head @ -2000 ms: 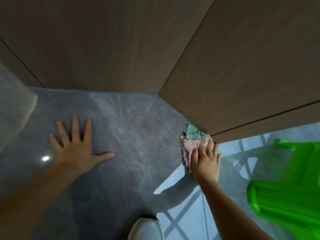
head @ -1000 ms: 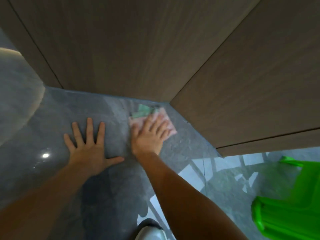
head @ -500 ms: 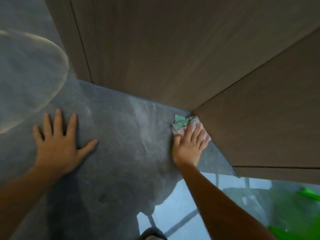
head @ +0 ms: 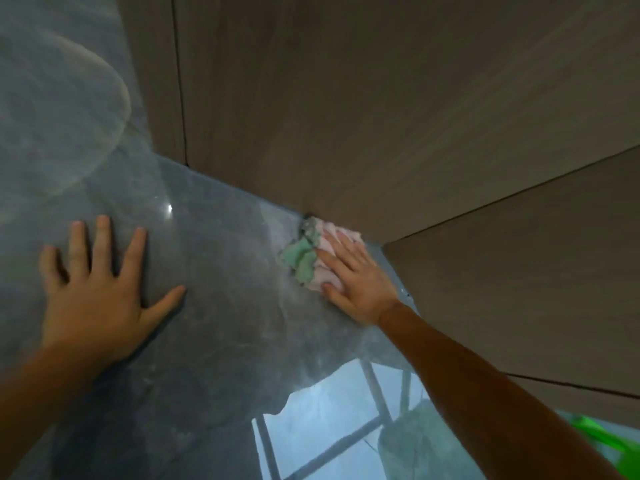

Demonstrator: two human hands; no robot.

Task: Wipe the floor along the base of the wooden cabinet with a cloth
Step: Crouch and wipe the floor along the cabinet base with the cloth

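Observation:
A crumpled pink and green cloth point(head: 306, 259) lies on the glossy grey floor point(head: 221, 271), pushed up against the base of the wooden cabinet point(head: 363, 116) near its inner corner. My right hand point(head: 353, 275) presses flat on the pink part of the cloth, fingers pointing up and left; the green part sticks out to the left of the fingers. My left hand point(head: 100, 289) rests flat on the bare floor to the left, fingers spread, holding nothing.
A second cabinet panel point(head: 519, 271) juts out on the right, forming the corner. A bright green plastic object point(head: 602, 438) shows at the bottom right edge. A window reflection point(head: 329, 427) lies on the floor below my right arm.
My right hand has slid the cloth along the cabinet base, first left into the corner, now a little further left. My left hand stays planted on the floor. The view has tilted.

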